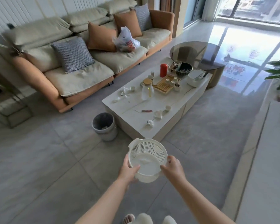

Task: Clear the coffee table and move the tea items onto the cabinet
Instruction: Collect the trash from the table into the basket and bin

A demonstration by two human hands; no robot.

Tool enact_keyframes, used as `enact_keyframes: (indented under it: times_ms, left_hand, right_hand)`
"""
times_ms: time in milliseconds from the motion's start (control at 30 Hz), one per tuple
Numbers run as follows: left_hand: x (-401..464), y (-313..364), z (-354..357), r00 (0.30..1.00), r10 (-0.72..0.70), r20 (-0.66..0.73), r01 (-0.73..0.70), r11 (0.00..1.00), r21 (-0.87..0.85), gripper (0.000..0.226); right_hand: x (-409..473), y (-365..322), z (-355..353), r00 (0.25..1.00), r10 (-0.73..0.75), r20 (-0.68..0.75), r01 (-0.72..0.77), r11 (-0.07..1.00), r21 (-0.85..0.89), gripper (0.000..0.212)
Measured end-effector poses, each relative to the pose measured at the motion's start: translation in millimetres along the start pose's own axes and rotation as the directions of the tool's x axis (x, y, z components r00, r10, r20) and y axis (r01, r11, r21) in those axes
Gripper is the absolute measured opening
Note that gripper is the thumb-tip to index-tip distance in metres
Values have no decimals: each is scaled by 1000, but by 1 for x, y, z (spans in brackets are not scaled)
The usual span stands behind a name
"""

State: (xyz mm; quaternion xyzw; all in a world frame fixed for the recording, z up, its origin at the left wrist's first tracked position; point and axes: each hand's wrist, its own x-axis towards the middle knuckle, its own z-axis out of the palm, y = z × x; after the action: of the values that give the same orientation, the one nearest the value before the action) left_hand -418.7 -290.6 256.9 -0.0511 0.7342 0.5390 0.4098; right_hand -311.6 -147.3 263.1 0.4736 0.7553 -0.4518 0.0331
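1. Here, both hands, left hand [128,169] and right hand [174,167], are grasping a white basket [148,152] by its rim, near.
2. Beyond, cups are sitting on the coffee table [173,113], a bin [104,126] standing at its near left corner.

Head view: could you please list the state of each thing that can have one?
Colander basket: empty, held off the floor by both hands.
Left hand: gripping the rim.
Right hand: gripping the rim.
Trash bin: open, upright on the floor, some paper inside.
Glass carafe: upright, lidded.
Red canister: upright.
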Motion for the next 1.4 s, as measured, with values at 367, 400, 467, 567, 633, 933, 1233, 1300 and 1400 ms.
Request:
enact_keyframes:
  times_ms: [367, 400, 467, 567, 633, 933, 1233, 1300, 1400]
  left_hand:
    - [61, 14, -150, 960, -119, -253, 116, 993, -28, 55]
    - [65, 16, -158, 953, -133, -272, 128, 991, -36, 55]
    - [77, 20, -169, 942, -154, -300, 145, 988, -51, 53]
    - [100, 31, -174, 935, -164, -315, 151, 986, -64, 54]
    - [118, 42, -171, 935, -164, -315, 152, 986, -63, 58]
    - [202, 107, -140, 952, -139, -272, 135, 990, -31, 61]
    - [255, 163, -176, 942, -135, -307, 128, 991, -43, 59]
    - [268, 175, -196, 938, -136, -320, 127, 991, -48, 59]
    - [290, 192, -231, 939, -136, -315, 124, 991, -57, 59]
  right_hand:
    - [40, -101, 92, 977, -28, 213, 60, 988, -143, 47]
    - [46, -105, 94, 974, -24, 226, 58, 987, -147, 50]
    - [59, -111, 96, 972, -12, 234, 51, 985, -164, 51]
    - [85, -121, 95, 975, -8, 223, 50, 982, -181, 48]
    - [106, -128, 96, 973, -11, 231, 54, 983, -178, 42]
    - [205, -168, 107, 959, -24, 283, 81, 978, -191, 19]
    - [266, -248, 135, 943, -39, 330, 116, 970, -216, 21]
    - [276, -269, 150, 938, -52, 343, 129, 970, -207, 20]
    - [289, -304, 179, 940, -56, 336, 123, 975, -184, 18]
